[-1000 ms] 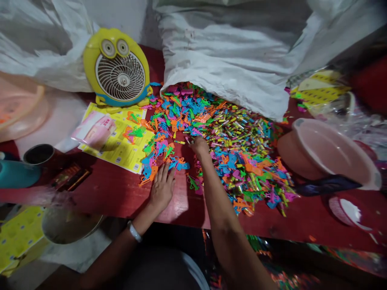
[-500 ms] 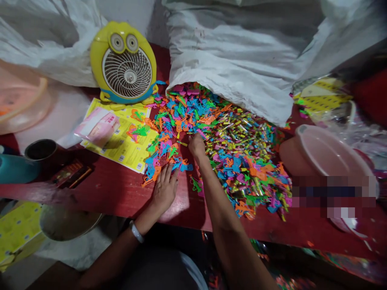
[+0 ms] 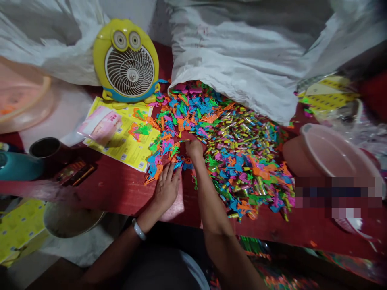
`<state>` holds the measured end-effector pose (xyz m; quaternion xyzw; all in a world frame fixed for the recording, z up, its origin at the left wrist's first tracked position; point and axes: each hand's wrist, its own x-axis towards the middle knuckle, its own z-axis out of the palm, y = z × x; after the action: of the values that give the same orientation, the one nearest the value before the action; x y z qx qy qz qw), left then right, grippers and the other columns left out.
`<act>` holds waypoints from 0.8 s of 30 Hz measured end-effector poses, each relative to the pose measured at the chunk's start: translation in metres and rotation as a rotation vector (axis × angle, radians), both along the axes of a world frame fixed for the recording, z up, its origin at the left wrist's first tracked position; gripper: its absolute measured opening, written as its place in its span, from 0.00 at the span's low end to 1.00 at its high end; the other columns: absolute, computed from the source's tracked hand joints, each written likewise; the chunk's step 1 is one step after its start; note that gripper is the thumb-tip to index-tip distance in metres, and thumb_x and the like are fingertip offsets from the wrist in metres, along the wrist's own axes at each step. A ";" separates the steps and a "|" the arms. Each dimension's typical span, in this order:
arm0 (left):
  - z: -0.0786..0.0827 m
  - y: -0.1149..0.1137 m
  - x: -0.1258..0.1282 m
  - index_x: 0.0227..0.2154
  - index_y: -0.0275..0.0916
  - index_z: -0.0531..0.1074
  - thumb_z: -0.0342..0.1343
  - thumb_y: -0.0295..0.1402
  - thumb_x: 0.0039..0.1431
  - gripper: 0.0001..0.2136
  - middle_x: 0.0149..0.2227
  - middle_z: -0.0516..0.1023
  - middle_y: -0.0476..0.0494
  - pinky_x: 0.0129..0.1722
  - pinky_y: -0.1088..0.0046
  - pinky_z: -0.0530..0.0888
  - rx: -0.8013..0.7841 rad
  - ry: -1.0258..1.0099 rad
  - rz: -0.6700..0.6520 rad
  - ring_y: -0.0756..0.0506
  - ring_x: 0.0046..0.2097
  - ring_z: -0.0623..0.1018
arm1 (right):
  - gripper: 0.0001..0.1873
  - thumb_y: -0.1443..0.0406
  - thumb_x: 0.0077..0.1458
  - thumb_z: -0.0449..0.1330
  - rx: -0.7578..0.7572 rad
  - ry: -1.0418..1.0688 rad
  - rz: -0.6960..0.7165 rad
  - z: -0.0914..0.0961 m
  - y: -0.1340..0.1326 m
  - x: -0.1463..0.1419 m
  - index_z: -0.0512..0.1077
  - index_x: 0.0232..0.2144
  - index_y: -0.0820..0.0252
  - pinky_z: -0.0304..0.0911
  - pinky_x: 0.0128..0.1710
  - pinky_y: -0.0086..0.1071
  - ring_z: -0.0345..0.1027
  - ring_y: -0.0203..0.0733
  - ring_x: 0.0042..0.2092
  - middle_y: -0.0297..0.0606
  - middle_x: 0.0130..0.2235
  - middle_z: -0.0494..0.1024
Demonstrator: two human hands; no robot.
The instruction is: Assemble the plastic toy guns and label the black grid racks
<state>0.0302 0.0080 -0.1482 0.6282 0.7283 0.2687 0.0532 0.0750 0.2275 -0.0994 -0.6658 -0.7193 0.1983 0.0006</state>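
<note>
Small plastic pieces (image 3: 232, 137) spread rightward from the fan (image 3: 130, 64), around both hands. Nearer than the fan, the left hand (image 3: 167, 189) lies flat, fingers outstretched against some; the right hand (image 3: 195, 150) is curled, its grip unclear. Right of the fan, a white sack (image 3: 232, 64) and pink basin (image 3: 329, 153) share the red worktop (image 3: 115, 197).

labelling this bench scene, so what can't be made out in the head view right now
All in the head view:
- Right hand: what it grips, if anything; the hand itself hides it.
- White sack: top cut off by the upper edge; deeper contents hidden by its cloth.
- Pink basin: lower right part masked by a pixelated patch.
- Yellow sheet: print too small to read.
</note>
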 end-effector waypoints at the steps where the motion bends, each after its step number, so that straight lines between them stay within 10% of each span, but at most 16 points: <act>1: 0.000 0.000 0.000 0.67 0.41 0.64 0.48 0.32 0.71 0.23 0.72 0.61 0.36 0.69 0.52 0.66 0.001 -0.009 -0.001 0.36 0.73 0.62 | 0.25 0.56 0.69 0.50 -0.006 -0.014 -0.023 0.001 0.005 -0.002 0.80 0.46 0.70 0.70 0.46 0.37 0.80 0.55 0.48 0.61 0.42 0.84; 11: 0.000 0.001 0.000 0.67 0.40 0.65 0.48 0.30 0.70 0.23 0.72 0.61 0.34 0.69 0.49 0.66 -0.008 -0.034 -0.001 0.35 0.73 0.62 | 0.20 0.65 0.64 0.56 0.005 -0.020 0.090 0.011 0.027 -0.012 0.74 0.53 0.74 0.67 0.49 0.39 0.76 0.57 0.54 0.64 0.52 0.79; 18: 0.003 0.000 -0.001 0.65 0.39 0.67 0.48 0.31 0.71 0.21 0.72 0.62 0.34 0.68 0.51 0.67 -0.002 -0.006 -0.001 0.36 0.72 0.62 | 0.21 0.71 0.65 0.49 0.232 0.161 0.540 -0.001 0.019 -0.007 0.72 0.56 0.61 0.63 0.58 0.35 0.68 0.47 0.58 0.48 0.58 0.73; 24: 0.001 0.000 -0.004 0.62 0.39 0.69 0.48 0.31 0.71 0.20 0.70 0.65 0.34 0.68 0.51 0.67 0.052 -0.053 0.011 0.36 0.70 0.65 | 0.13 0.65 0.63 0.59 0.177 0.032 0.457 0.005 0.023 -0.015 0.76 0.47 0.65 0.63 0.57 0.38 0.70 0.51 0.55 0.52 0.54 0.75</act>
<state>0.0257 0.0081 -0.1473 0.6181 0.7227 0.3045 0.0548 0.0601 0.2508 -0.0941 -0.4800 -0.8656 0.1401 0.0254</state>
